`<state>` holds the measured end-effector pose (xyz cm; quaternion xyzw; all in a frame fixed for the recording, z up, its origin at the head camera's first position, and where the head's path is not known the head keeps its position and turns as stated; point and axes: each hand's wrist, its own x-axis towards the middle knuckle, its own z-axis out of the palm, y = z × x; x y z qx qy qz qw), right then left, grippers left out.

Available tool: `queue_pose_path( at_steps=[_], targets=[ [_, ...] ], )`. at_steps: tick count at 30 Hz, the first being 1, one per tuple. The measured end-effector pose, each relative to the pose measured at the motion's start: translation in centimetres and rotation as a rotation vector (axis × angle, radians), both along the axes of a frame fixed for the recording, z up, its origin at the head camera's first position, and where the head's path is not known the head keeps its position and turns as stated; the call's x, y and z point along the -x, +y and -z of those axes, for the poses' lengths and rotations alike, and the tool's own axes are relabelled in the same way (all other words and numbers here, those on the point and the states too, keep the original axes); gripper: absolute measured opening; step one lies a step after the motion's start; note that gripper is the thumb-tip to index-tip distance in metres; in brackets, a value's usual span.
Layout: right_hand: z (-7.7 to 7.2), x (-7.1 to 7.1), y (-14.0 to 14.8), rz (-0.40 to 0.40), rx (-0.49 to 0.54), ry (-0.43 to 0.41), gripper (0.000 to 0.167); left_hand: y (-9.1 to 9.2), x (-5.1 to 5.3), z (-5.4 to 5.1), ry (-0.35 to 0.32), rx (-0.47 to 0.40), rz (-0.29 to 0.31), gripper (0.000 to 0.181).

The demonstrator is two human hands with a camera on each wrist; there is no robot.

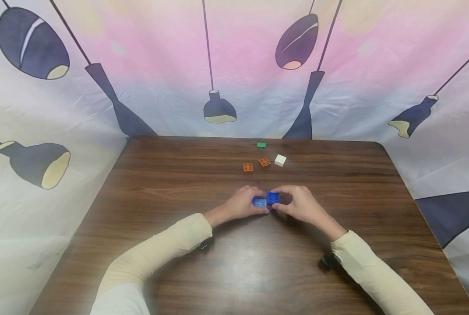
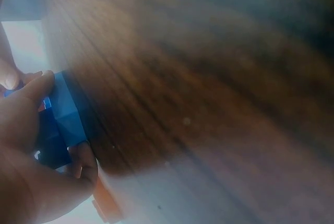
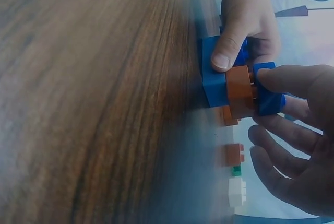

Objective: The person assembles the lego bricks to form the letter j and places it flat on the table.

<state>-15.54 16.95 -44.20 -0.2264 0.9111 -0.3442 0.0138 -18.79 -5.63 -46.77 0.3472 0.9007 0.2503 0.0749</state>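
Near the middle of the table, my left hand grips a group of blue bricks, one of them a lighter blue studded brick. In the right wrist view, the left thumb presses on a larger blue brick at the bottom. An orange brick stands on that blue brick. My right hand pinches a dark blue brick over the orange one. Orange studs show in a narrow gap between the two, so the dark blue brick is not fully seated. Fingers hide part of the group.
Beyond the hands lie two loose orange bricks, a white brick and a green brick. The brown wooden table meets a printed cloth at its back and sides.
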Motion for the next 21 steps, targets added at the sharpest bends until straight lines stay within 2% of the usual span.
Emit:
queue_pose_path(
  at_steps=[8, 21],
  targets=[
    [0.08, 0.05, 0.03, 0.012, -0.009, -0.018, 0.036, 0.04, -0.05, -0.01, 0.004, -0.003, 0.002, 0.047],
    [0.27, 0.07, 0.21, 0.001, -0.006, 0.002, 0.036, 0.05, -0.08, -0.01, 0.006, -0.001, 0.000, 0.047]
  ],
)
